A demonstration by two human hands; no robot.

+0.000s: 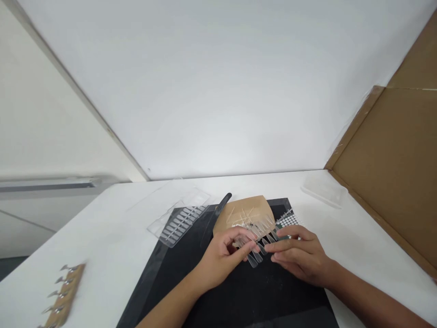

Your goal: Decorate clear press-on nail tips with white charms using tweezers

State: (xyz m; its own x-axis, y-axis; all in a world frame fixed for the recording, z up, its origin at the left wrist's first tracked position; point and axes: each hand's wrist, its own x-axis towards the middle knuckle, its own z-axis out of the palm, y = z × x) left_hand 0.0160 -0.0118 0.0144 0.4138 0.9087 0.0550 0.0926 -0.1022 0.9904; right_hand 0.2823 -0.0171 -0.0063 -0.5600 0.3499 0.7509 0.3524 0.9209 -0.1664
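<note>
A clear plastic strip of false nail tips [253, 260] is held low over the black mat [239, 298]. My left hand [218, 257] pinches the strip's left side between thumb and fingers. From the right, my right hand [302, 255] grips the other side with its fingertips, the fingers bent together. Just behind the strip is a brown paper tray [262, 204] with thin white sticks and small scraps in it; the strip and my left hand partly cover it. Beyond my right hand lies a sheet of white oval stickers [290, 220], partly hidden by the fingers.
A clear case with rows of nail tips [179, 225] overlaps the mat's far left corner. A black curved strip [223, 203] leans beside the tray. A translucent lid or box [324, 190] lies back right, near the cardboard wall [403, 173]. Front left is a wooden strip with metal clips [63, 294].
</note>
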